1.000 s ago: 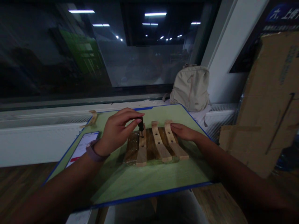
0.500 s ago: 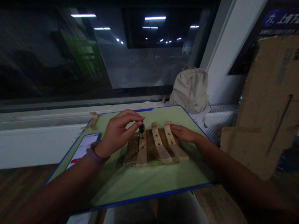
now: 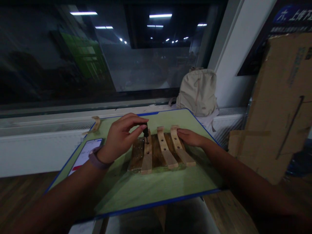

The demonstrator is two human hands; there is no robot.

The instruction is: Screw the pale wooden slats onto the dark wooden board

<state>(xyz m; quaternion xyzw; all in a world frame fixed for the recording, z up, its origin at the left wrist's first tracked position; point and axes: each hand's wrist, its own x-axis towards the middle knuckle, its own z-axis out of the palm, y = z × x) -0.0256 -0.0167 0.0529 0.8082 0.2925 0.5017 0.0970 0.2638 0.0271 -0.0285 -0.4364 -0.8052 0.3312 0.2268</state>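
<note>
My left hand (image 3: 126, 137) pinches the black handle of a small screwdriver (image 3: 146, 132). Its tip points down at the upper hole of the leftmost curved wooden piece (image 3: 146, 165). Two similar pieces, a middle one (image 3: 170, 159) and a right one (image 3: 186, 157), lie beside it, each with two dark holes. All three rest across a brown, glossy board (image 3: 158, 156). At the upper right edge of the right piece, my right hand (image 3: 191, 137) grips with its fingers partly hidden behind the wood.
A green board with a blue rim (image 3: 175, 183) forms the worktop. At its left lie a phone (image 3: 86, 152) and another curved wooden piece (image 3: 96, 124). A beige backpack (image 3: 197, 94) stands behind, before a dark window. Cardboard (image 3: 273, 107) leans at the right.
The view has shifted slightly. My left hand still pinches the screwdriver over the same hole, its fingers and the handle slightly changed in angle. My right hand stays at the right piece.
</note>
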